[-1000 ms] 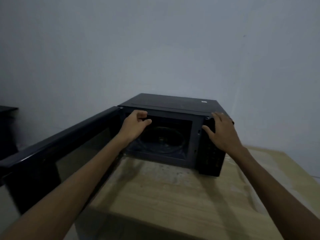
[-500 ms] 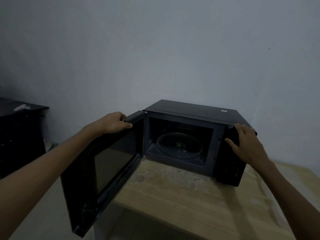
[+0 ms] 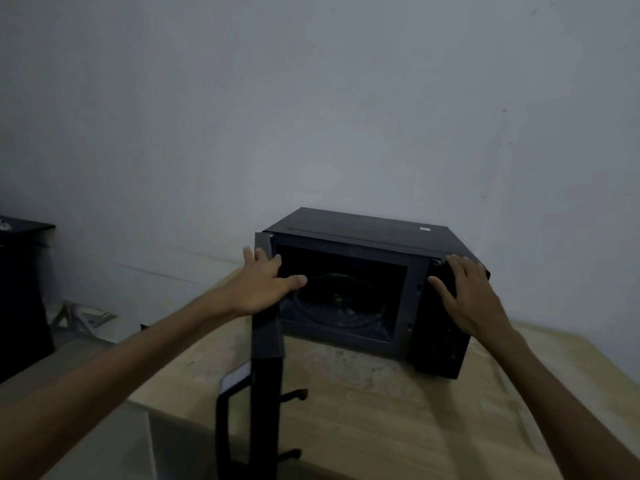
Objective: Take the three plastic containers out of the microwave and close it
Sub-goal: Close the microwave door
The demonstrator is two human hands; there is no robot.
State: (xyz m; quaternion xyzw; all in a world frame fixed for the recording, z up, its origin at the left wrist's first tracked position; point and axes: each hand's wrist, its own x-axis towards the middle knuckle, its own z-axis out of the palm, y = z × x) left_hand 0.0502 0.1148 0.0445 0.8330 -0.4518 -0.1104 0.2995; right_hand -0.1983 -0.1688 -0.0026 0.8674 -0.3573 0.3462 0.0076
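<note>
A black microwave [image 3: 363,230] stands on a wooden table [image 3: 381,417] against the wall. Its door [image 3: 265,375] sticks out toward me, edge-on. My left hand [image 3: 263,289] grips the door's top edge near the hinge, fingers on the outer side and thumb on the inner side. My right hand [image 3: 467,299] lies flat with spread fingers on the microwave's top right front corner, above the control panel. Inside the dark cavity I see only the glass turntable [image 3: 343,299]. No plastic containers are in view.
The door's handle [image 3: 225,427] hangs past the table's left front edge. A black cabinet [image 3: 20,289] stands at the far left on the floor. A plain grey wall rises close behind the microwave.
The door has swung from wide open on the left to pointing straight at me. My left hand went from the cavity's edge onto the door's top. My right hand stayed on the corner.
</note>
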